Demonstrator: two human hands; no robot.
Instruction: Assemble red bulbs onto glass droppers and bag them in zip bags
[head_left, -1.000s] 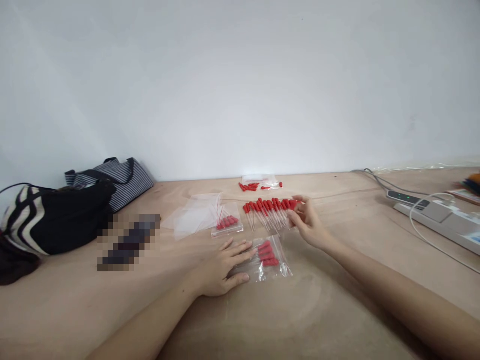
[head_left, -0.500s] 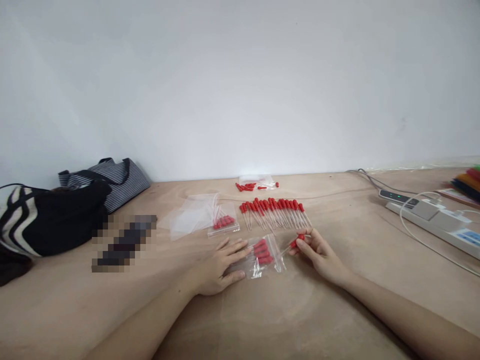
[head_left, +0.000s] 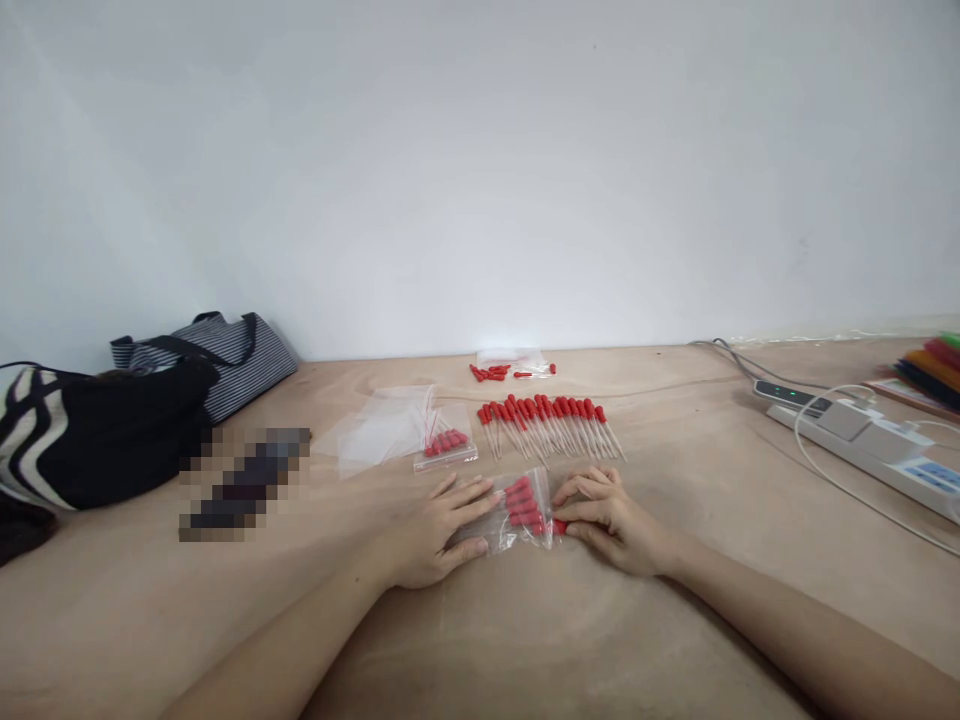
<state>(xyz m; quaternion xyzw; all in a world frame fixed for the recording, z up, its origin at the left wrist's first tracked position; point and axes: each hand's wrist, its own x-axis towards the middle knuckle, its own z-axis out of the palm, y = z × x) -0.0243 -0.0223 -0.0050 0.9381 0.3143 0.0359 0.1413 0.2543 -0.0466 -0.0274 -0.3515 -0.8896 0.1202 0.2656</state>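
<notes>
Flat on the table, a clear zip bag (head_left: 499,530) holds several droppers with red rubber bulbs (head_left: 523,505). My left hand (head_left: 442,535) lies on the bag's left part, fingers spread. At the bag's right, open end, my right hand (head_left: 611,525) pinches a dropper by its red bulb (head_left: 560,527); its stem reaches into the bag mouth. Beyond the hands, a row of loose droppers (head_left: 551,425) lies side by side, bulbs pointing away from me. Left of that row is another zip bag (head_left: 448,463) with several red-bulbed droppers inside.
Flat clear bags (head_left: 379,430) lie left of the dropper row. Loose red bulbs (head_left: 491,373) lie near the wall. Dark bags (head_left: 135,430) and a blurred dark object (head_left: 251,490) are at left. At right are a power strip (head_left: 862,450) and its cables.
My right hand has moved left and slightly down with its dropper, whose stem has gone into the bag, leaving the bulb at the mouth. My left hand has stayed on the bag.
</notes>
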